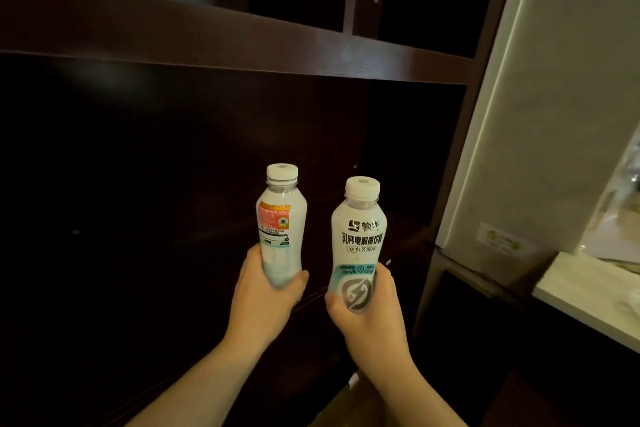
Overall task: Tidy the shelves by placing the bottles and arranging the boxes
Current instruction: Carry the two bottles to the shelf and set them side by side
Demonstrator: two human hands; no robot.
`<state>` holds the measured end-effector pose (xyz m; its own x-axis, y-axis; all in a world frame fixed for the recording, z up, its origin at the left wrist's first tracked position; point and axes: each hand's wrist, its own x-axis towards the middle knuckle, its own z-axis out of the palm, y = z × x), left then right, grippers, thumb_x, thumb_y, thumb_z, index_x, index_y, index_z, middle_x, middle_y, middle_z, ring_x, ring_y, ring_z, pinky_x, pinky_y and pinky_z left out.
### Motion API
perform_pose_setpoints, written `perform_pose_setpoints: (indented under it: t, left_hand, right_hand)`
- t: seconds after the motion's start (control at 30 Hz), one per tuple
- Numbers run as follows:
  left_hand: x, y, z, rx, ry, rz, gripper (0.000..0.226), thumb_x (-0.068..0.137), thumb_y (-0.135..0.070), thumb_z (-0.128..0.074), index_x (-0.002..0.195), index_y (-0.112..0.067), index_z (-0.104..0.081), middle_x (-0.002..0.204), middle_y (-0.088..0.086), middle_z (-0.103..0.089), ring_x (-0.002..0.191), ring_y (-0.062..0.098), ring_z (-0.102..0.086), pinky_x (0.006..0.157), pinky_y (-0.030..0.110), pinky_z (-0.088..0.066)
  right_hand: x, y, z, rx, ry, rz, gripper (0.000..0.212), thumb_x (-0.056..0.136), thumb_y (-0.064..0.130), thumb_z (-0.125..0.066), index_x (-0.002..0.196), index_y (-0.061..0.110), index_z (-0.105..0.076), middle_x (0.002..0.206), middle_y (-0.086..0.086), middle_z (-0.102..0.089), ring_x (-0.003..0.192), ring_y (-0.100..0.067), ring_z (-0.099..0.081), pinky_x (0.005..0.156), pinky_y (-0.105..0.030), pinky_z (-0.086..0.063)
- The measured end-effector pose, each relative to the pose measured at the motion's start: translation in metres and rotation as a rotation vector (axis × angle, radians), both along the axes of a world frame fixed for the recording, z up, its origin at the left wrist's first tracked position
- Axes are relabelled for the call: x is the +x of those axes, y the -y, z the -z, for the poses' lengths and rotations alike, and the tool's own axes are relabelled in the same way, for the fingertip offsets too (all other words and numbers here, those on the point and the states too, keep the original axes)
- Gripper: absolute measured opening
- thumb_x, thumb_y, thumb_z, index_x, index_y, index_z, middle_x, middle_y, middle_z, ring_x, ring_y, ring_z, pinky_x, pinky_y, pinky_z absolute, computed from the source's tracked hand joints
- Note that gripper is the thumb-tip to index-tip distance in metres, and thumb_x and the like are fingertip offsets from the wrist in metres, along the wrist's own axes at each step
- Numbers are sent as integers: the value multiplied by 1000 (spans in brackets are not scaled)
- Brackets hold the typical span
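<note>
Two white drink bottles are in view, one in each hand, both upright with white caps on. The left hand (265, 291) is wrapped around the base of the left bottle (281, 218), whose label shows an orange-red patch. The right hand (367, 308) grips the base of the right bottle (358, 243), printed with dark Chinese characters and a grey lightning emblem. Both are held apart in front of a dark wooden shelf unit (242, 45). A pale desk (588, 298) stands at right.
</note>
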<state>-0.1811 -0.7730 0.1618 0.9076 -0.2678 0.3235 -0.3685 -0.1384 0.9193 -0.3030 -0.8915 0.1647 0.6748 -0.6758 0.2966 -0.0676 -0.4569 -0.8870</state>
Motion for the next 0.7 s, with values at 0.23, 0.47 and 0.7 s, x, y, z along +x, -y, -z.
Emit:
perform_pose_setpoints:
  t: [0.23,0.47,0.7]
  left_hand:
    - [91,52,22,12,-45,-58,61,68,-43,-84,115,-43,-44,108,-10,-64,95,7,-65,75,31,-56]
    - [149,106,43,17,-87,-166,67,60,-52,-79,117,-41,-45,108,-8,-65,90,9,-67,68,32,-57]
    - [181,166,93,70,-87,-317,70,65,-48,-83,123,-38,-44,116,-7,-63,100,12,-66,80,45,-60]
  right_hand:
    - [99,55,19,22,-34,-48,66,68,56,-75,124,44,-42,120,10,-61,113,-15,-63,96,-49,-56]
    - [169,112,43,34,-36,-107,68,66,59,-74,125,38,-47,119,8,-61,111,-16,-64,91,-49,-58]
    - [229,183,99,55,-92,-206,64,73,45,-84,123,47,-44,120,9,-66,108,-12,-68,90,-47,-60]
